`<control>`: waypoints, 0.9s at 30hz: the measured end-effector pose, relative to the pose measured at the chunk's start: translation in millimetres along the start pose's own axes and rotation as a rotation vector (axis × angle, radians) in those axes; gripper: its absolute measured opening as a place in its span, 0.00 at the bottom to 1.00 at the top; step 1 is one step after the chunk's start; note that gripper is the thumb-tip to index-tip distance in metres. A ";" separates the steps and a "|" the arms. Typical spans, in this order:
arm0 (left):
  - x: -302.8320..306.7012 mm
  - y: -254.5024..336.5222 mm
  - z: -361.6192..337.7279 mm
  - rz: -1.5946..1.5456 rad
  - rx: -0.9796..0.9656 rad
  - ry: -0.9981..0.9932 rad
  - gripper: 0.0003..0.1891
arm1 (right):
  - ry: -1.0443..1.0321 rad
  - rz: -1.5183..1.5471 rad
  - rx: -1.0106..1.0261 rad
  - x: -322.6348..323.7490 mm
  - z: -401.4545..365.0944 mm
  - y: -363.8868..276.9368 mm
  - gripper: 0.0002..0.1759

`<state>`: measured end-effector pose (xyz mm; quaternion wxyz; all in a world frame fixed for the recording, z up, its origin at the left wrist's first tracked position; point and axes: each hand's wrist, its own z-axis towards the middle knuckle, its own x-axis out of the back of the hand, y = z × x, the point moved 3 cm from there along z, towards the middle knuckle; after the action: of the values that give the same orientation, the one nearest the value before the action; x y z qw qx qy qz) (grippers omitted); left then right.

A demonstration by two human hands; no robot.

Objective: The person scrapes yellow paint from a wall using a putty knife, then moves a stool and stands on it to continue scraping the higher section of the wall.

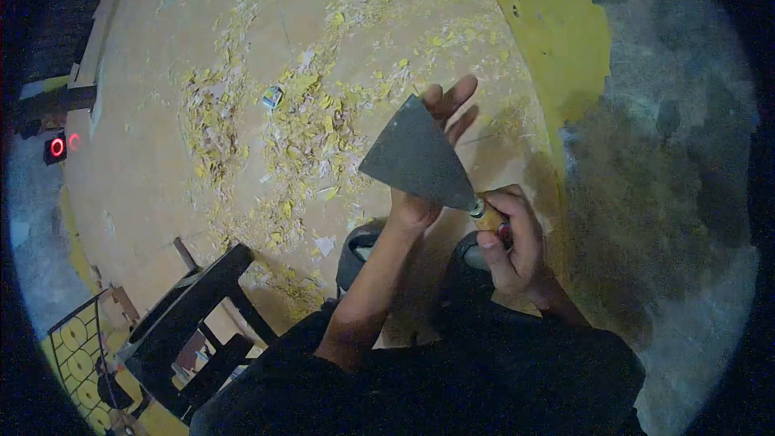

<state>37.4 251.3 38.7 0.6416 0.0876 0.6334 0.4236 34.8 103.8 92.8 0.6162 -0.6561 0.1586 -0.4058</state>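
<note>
To my left, yellow and pale flakes lie strewn over the tan surface; next, held up above it before me, the scraper, its broad blade dull dark grey and flaring to a straight edge, its handle light wood with red near the end. Blade edge points up-left and away from me, long axis diagonal, handle at lower right. My left hand is open behind the blade, fingers extended, contact unclear; my right hand is wrapped round the handle.
</note>
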 end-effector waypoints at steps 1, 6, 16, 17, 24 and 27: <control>1.9 0.9 0.6 -0.007 -0.002 -0.003 0.60 | 0.001 -0.008 0.001 -1.5 -5.2 2.6 0.25; 15.9 -14.2 11.9 0.445 0.076 0.019 0.45 | 0.106 0.563 -0.460 -8.3 -18.6 26.3 0.29; -7.9 -25.5 15.8 0.811 0.029 0.083 0.15 | 0.325 0.829 -0.509 11.2 -22.1 20.1 0.24; -12.1 -26.0 15.7 0.805 0.029 0.070 0.15 | 0.338 0.848 -0.491 14.5 -21.9 19.8 0.23; -52.4 -12.8 23.7 0.649 -0.105 0.087 0.06 | 0.424 0.779 -0.348 42.8 -20.5 14.7 0.18; -79.1 -9.7 33.9 0.610 -0.137 0.063 0.10 | 0.512 0.737 -0.349 49.6 -21.4 11.3 0.18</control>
<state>84.4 207.9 97.1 0.4692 0.2170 0.5675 0.6409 53.3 52.0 97.0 0.5407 -0.5288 0.5930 -0.2764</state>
